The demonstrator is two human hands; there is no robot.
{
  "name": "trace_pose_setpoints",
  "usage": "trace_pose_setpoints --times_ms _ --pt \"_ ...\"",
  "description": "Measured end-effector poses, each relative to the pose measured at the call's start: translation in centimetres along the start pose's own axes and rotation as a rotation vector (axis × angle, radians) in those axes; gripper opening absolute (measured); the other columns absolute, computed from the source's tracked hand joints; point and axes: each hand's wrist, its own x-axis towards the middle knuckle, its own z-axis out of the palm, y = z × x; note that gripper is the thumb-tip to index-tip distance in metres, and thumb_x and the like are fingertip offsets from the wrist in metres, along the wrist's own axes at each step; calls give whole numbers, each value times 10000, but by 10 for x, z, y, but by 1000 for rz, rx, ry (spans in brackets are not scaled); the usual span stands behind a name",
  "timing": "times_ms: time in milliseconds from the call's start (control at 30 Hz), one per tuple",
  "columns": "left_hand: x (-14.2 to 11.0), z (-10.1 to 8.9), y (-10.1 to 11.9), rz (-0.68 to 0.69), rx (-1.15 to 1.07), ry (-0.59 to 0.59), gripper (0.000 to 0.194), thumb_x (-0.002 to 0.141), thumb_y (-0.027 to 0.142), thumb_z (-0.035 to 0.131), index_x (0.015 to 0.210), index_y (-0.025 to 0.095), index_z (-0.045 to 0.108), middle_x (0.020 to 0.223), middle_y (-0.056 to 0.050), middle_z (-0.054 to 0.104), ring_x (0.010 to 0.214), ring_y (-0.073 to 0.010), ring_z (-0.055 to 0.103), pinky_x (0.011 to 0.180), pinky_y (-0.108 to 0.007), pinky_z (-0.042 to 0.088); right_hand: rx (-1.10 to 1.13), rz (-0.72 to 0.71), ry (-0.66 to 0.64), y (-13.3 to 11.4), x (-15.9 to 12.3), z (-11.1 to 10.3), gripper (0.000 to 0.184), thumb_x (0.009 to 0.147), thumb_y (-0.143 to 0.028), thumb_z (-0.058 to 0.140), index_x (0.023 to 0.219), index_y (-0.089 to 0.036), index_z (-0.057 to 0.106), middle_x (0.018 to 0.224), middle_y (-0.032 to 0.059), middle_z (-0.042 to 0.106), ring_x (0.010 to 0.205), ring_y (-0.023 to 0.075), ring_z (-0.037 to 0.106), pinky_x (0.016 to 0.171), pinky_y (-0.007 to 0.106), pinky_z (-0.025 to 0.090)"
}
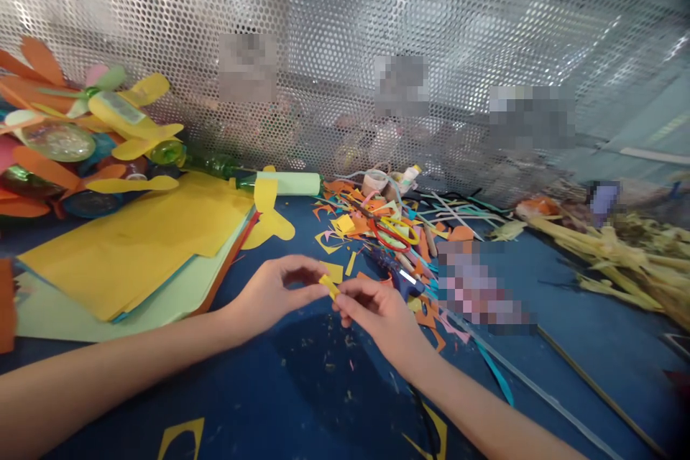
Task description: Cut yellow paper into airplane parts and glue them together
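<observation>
A small folded strip of yellow paper (328,285) is pinched between the fingertips of both my hands, above the blue table. My left hand (281,289) grips its upper left end, thumb and fingers pressed together. At its lower right end, my right hand (371,309) holds it the same way. Just behind my fingers lie a square of yellow paper (333,272) and a narrow yellow strip (351,263). A yellow paper propeller shape (269,223) lies beyond my left hand. To the right of it are red-handled scissors (389,236) and a dark blue glue gun (404,280).
Stacked yellow and green paper sheets (140,230) lie at the left, below bottles with paper petals (121,115). A green bottle (291,183) rests near the perforated metal screen (334,29). Colourful scraps (345,208) spread behind my hands. Dried husks (609,248) and a thin stick (593,384) lie right.
</observation>
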Motion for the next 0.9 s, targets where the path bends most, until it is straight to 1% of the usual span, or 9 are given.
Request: trace_pose_setpoints --times_ms 67,133,333,433,533,633,767,900 --pt "-1 4 1 -135 -181 -64 160 740 293 639 816 153 656 794 -34 689 739 -159 630 734 -310 506 -10 0 2 1 0 1 144 788 -327 583 808 -190 620 715 -11 610 593 97 573 616 255 495" --pt "-2 6 1 -193 -244 -59 149 732 305 647 763 163 682 764 -28 700 723 -161 632 723 -297 496 -27 -5 14 1 0 2 145 785 -329 584 817 -192 618 710 -12 612 593 101 580 618 261 500" --pt "-5 10 -5 -221 -229 30 159 701 333 674 714 177 702 725 -21 701 693 -157 617 687 -273 480 -42 -6 61 6 -2 6 163 782 -331 584 849 -186 616 717 -5 612 618 112 597 625 266 521" --pt "-6 11 -4 -252 -184 88 170 682 340 685 702 172 698 714 -24 698 671 -156 611 660 -271 481 -74 -34 68 8 -4 8 173 774 -327 596 870 -186 622 754 1 607 644 119 603 636 267 527" --pt "-7 13 -3 -266 -161 121 176 673 344 688 691 169 690 698 -20 692 653 -155 607 637 -270 484 -130 -63 70 8 -5 9 157 779 -313 593 880 -198 626 775 0 614 664 123 606 642 263 523" --pt "-9 14 -3 -260 -227 120 175 678 343 686 703 170 687 704 -15 690 657 -149 608 646 -267 489 -124 -63 79 9 -5 8 154 783 -311 590 882 -200 628 776 -2 623 651 122 608 643 269 527" --pt "-11 16 -5 -262 -369 83 169 685 320 689 785 183 700 803 -23 703 733 -154 619 733 -290 492 -61 -65 82 11 -4 6 167 786 -331 589 889 -205 629 783 1 621 658 123 607 655 284 543" --pt "-11 16 -4 -259 -384 95 128 707 294 673 755 179 700 771 -17 688 737 -148 603 733 -284 484 -49 -51 71 12 -2 6 163 782 -327 597 876 -201 638 771 1 623 655 126 616 654 283 544"
